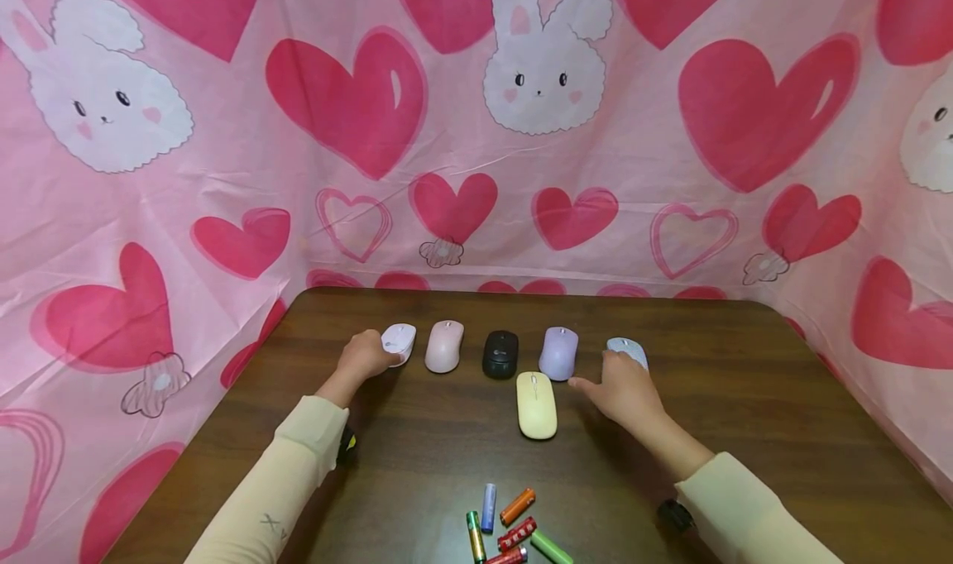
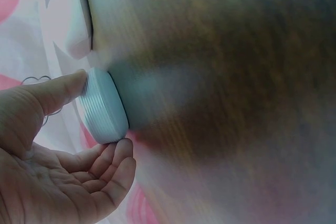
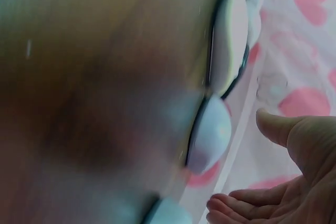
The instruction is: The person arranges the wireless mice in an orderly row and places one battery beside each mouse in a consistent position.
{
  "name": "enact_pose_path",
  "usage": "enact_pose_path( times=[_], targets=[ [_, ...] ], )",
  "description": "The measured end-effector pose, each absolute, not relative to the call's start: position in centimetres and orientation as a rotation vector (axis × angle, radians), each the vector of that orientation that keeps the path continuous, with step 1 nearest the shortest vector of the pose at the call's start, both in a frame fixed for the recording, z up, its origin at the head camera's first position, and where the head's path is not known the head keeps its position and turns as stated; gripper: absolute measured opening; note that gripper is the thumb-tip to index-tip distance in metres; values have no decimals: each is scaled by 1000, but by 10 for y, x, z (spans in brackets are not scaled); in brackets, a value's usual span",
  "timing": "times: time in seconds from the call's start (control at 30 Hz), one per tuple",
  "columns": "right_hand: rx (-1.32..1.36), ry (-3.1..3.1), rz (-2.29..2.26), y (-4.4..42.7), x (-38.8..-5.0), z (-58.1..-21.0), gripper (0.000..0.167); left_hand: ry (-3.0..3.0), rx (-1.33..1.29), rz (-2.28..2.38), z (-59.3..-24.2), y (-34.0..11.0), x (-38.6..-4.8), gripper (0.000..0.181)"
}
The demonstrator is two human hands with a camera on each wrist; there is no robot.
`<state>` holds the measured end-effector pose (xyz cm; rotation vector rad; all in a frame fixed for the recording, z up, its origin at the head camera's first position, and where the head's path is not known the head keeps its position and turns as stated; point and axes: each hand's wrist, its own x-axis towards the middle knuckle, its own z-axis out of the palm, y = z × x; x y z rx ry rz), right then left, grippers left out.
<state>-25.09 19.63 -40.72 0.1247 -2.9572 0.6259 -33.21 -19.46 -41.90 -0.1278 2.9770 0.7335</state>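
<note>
Left hand (image 1: 365, 356) pinches white mouse (image 1: 399, 339), far left of black mouse (image 1: 501, 355). Right hand (image 1: 629, 390), released, is near light-blue mouse (image 1: 629, 347), far right of black mouse. Advised: even pressure on white mouse's 2 sides, base level.

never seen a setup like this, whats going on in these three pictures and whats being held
There is no machine here, just a person working bare-handed. The wide picture comes from a camera on the head; the other two from a camera on each wrist. On the brown table are a white computer mouse, pink mouse, black mouse, purple mouse, yellow mouse and pale blue mouse. Nearer the person lie batteries. The left hand holds the white computer mouse. The right hand partly covers the pale blue mouse; no grip shows.
</note>
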Motion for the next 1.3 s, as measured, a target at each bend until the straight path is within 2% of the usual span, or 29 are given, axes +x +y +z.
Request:
enact_pose_path(
  times=[0.17, 0.4, 0.6, 1.0, 1.3],
  targets=[
    [181, -3032, 698, 177, -245, -412, 73, 2980, -119, 745, -419, -195, -332, 52],
    [203, -3082, 738, 152, -238, -417, 54, 2969, -134, 763, -421, -195, -333, 53],
    [235, -3049, 710, 136, -233, -422, 47, 2967, -135, 775, -420, -195, -332, 53],
    [157, -3116, 682, 124, -232, -430, 67, 2957, -145, 763, -418, -193, -331, 53],
    [138, -3111, 716, 121, -231, -430, 58, 2940, -163, 796, -419, -194, -331, 56]
  ],
)
